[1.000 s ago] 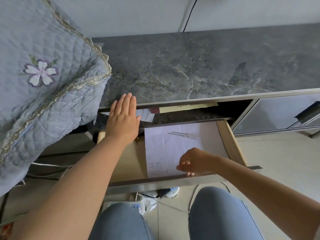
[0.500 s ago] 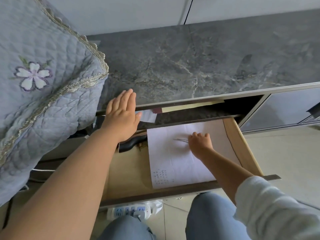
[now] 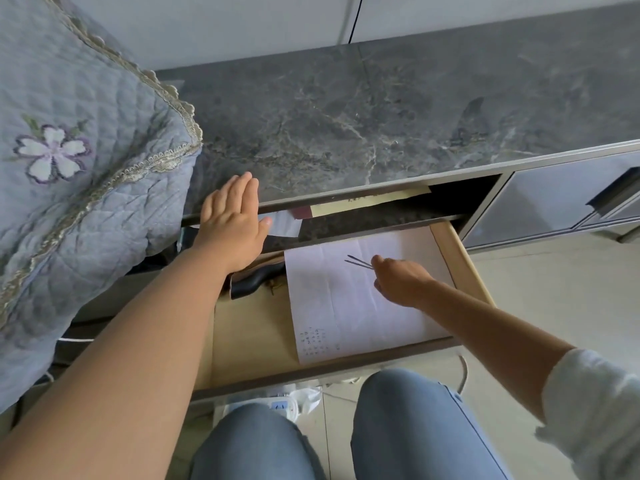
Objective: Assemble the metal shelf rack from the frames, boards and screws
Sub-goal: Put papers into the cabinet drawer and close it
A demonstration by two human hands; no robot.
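One open drawer (image 3: 464, 258) holds one paper sheet (image 3: 346, 306). The right hand (image 3: 401, 282) pinches two thin metal pins (image 3: 358, 262) on it; the left hand (image 3: 232, 223), fingers straight, rests on the table (image 3: 381, 116) edge.

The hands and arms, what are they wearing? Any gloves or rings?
No gloves and no rings that show. The left hand is bare, and its whole arm is bare with no sleeve in view. The right hand is bare too, with a bare forearm, but a white sleeve of soft, wrinkled cloth is pushed up near the elbow. No watch or bracelet shows on either wrist.
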